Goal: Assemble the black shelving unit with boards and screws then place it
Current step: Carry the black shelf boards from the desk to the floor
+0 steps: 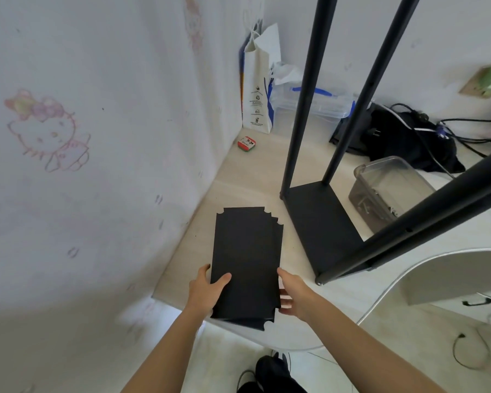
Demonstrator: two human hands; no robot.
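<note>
Matte black notched boards (245, 262), stacked flat; left hand (207, 290) grips one edge, thumb on top; right hand (292, 293) touches the other, fingers loose.

paper bag (258, 109): print too small to read | red tin (247, 143): label illegible

Both forearms are bare, with no sleeves, and the hands wear no gloves. A dark shoe (272, 373) shows below.
</note>
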